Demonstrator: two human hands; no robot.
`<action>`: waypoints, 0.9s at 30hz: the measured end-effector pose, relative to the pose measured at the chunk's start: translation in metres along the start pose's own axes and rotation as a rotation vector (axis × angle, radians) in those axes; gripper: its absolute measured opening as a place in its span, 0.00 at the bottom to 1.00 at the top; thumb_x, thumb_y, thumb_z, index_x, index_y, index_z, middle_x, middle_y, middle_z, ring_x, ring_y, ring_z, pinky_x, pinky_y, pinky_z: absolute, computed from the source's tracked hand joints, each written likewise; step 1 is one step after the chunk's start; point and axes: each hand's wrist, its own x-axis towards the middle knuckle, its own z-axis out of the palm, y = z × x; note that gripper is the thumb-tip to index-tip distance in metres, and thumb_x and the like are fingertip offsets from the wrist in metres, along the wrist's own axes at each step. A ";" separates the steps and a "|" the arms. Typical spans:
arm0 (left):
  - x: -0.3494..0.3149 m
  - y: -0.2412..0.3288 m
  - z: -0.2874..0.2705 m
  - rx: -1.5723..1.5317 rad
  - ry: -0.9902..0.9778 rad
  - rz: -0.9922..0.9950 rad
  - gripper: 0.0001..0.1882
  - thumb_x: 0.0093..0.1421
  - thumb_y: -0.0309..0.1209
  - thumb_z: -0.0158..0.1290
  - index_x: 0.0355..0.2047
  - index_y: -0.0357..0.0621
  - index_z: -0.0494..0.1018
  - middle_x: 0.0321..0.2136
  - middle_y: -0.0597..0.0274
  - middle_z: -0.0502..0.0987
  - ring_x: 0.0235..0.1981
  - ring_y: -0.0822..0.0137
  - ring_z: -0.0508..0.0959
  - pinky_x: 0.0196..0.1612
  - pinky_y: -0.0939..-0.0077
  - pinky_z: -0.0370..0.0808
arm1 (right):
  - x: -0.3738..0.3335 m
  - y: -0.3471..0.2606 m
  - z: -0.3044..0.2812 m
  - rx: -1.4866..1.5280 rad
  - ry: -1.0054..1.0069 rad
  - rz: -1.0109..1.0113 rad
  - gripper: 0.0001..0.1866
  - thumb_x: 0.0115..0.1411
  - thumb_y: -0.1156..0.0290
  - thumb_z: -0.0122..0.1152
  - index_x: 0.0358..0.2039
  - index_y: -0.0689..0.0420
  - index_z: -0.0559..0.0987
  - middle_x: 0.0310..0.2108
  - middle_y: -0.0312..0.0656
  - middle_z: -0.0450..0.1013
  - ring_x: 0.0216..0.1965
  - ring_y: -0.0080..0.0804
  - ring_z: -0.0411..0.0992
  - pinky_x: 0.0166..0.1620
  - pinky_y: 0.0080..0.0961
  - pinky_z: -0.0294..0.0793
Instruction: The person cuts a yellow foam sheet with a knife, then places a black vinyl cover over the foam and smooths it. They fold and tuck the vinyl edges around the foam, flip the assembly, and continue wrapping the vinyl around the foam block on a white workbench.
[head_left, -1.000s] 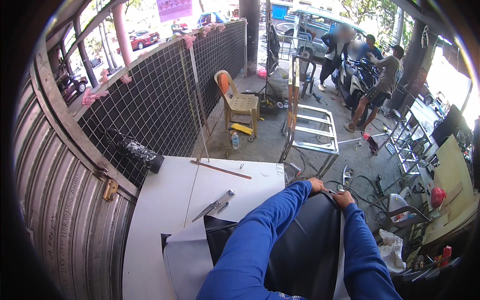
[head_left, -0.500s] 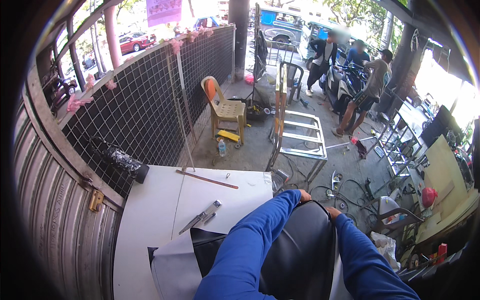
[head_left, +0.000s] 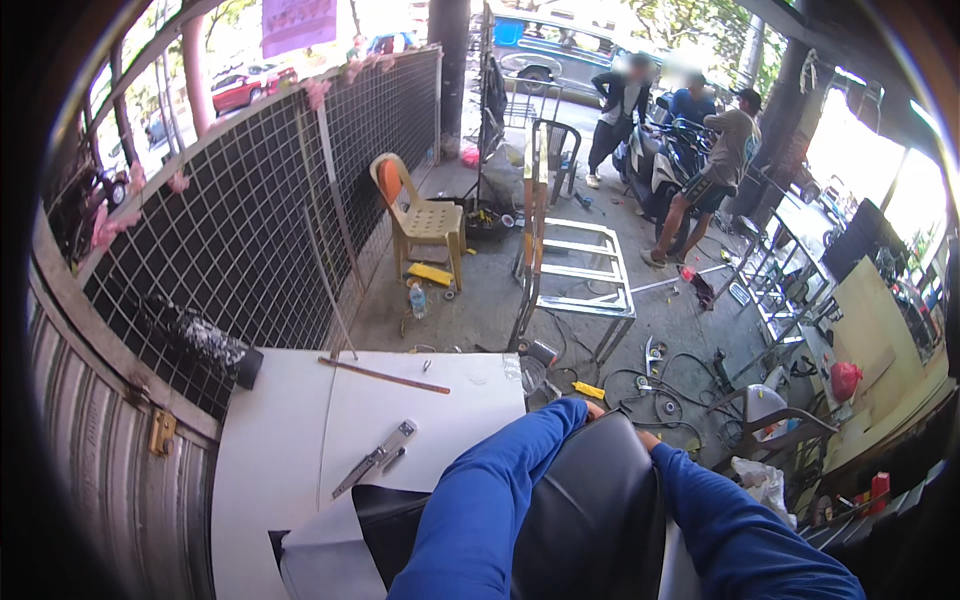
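A black vinyl cover point(head_left: 590, 500) lies bulged over a padded shape, like a seat, at the near edge of the white table. My left hand point(head_left: 596, 410) grips its far end, most fingers hidden behind the edge. On the far right side my right hand point(head_left: 650, 440) holds the same edge, its fingertips out of sight. Left of my forearm, a flap of the material shows its pale grey backing point(head_left: 335, 555). A long silver metal tool point(head_left: 375, 460) rests on the table beside a small dark piece point(head_left: 395, 459).
The white table point(head_left: 260, 480) also bears a thin brown strip point(head_left: 385, 375) and a black cylinder point(head_left: 205, 345). Beyond stand a beige chair point(head_left: 430, 220) and a metal frame point(head_left: 580, 265). Cables point(head_left: 690, 375) lie on the floor. Several people gather round a motorcycle point(head_left: 665, 165) at the back.
My view has shifted, so the surroundings sit further left. Both hands remain at the far end of the cover, whose edge now looks drawn in and folded down more.
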 end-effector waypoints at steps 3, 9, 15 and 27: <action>-0.037 0.012 0.011 0.195 -0.059 0.045 0.18 0.66 0.39 0.53 0.52 0.45 0.80 0.42 0.59 0.85 0.38 0.65 0.83 0.46 0.65 0.78 | 0.005 0.002 -0.001 0.009 0.012 -0.012 0.14 0.59 0.63 0.58 0.41 0.58 0.81 0.38 0.53 0.80 0.43 0.52 0.78 0.47 0.43 0.78; -0.076 -0.004 0.019 0.466 0.052 0.256 0.17 0.65 0.37 0.56 0.50 0.42 0.80 0.43 0.60 0.84 0.39 0.67 0.81 0.45 0.65 0.77 | 0.011 0.010 0.011 -0.005 0.077 -0.042 0.14 0.60 0.63 0.58 0.40 0.58 0.81 0.38 0.53 0.80 0.43 0.53 0.79 0.46 0.43 0.78; -0.084 0.007 0.035 0.341 0.163 0.188 0.18 0.63 0.33 0.61 0.51 0.41 0.79 0.45 0.59 0.82 0.41 0.67 0.79 0.44 0.66 0.77 | 0.017 -0.008 0.025 0.102 0.015 0.024 0.13 0.60 0.63 0.58 0.40 0.58 0.81 0.37 0.53 0.80 0.42 0.53 0.79 0.46 0.43 0.78; -0.055 -0.019 0.015 0.761 0.203 0.091 0.24 0.57 0.39 0.63 0.49 0.37 0.78 0.45 0.54 0.82 0.42 0.69 0.79 0.43 0.67 0.76 | 0.047 0.014 0.049 -0.002 -0.011 0.059 0.13 0.61 0.62 0.58 0.40 0.56 0.82 0.39 0.51 0.80 0.42 0.54 0.79 0.47 0.42 0.78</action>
